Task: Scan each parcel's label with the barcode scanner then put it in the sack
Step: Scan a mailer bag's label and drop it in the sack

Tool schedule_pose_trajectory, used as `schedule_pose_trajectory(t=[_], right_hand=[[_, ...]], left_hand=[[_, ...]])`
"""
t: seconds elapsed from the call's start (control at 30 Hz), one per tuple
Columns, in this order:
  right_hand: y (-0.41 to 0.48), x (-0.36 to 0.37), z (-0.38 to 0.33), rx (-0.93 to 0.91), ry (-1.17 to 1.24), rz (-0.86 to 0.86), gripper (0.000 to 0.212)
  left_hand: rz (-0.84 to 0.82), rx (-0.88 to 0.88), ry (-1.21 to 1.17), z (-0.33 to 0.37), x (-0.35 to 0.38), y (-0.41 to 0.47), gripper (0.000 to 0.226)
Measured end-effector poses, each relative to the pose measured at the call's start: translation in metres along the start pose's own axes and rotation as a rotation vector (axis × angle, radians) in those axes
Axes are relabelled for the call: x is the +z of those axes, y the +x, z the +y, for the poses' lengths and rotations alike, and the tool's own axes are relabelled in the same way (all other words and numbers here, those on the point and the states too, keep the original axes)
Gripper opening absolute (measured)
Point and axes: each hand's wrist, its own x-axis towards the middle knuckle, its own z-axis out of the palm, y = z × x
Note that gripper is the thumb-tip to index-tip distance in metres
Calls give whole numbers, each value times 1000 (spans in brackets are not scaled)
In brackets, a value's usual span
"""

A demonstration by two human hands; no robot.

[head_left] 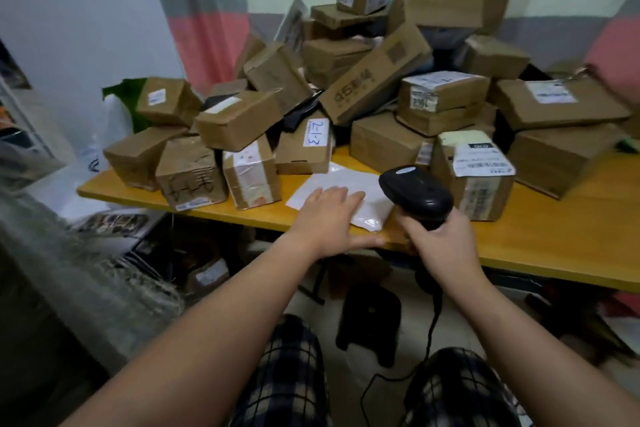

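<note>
A flat white plastic parcel [367, 185] lies at the front edge of the yellow table [554, 239]. My left hand [329, 218] rests flat on its near left part, fingers straight, thumb along the table edge. My right hand [441, 239] grips the handle of a black barcode scanner [415, 192], whose head hangs over the parcel's right side. The scanner's cable drops to the floor between my knees. Behind stands a tall heap of brown cardboard parcels [377, 83]. A woven grey sack [69, 274] hangs open at the left.
A labelled box [474, 180] stands just right of the scanner. Taped boxes [252, 177] sit left of the white parcel. A black stool [370, 319] and clutter lie under the table. A curtain hangs behind the heap.
</note>
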Motion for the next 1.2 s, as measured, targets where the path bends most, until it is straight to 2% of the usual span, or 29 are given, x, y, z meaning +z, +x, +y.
schedule_pose_trajectory(t=[0.1,0.23,0.3,0.37,0.5,0.57,0.7,0.83,0.97,1.1,1.17,1.2], right_hand=[[0,-10,4,13,-18,18,18],[-10,-23,6,31,-33,35,14],[-13,-28,4,45,-11,47,15],[-16,-32,-4,36,34,81,22],[-16,-37,-28,-16,209,115,29],[-14,-36,-41,-48,270,99,27],[-10,-30,-64,-106,348,-104,36],[-9,-21,-67,-37,418,-263,30],[-10,-12,-66,-95,355,-225,28],[-4,-10,-58,-150,186,-167,33],[1,-15,-55,-186,62,-200,38],[4,-18,-54,-209,13,-235,41]], left_hand=[[-25,9,21,5,5,0,88],[57,98,155,7,4,-13,47],[102,107,85,4,1,-21,35],[225,24,-193,1,-7,-30,29],[570,-278,-1129,-1,-41,-43,16],[630,-315,-1301,-5,-57,-42,14],[624,-237,-1391,-14,-77,-45,14],[534,-183,-1440,-19,-83,-50,14],[500,-231,-1423,-18,-83,-55,14],[665,-235,-1439,-21,-87,-53,24],[711,-237,-1295,-28,-95,-48,26],[661,-221,-1184,-33,-101,-45,30]])
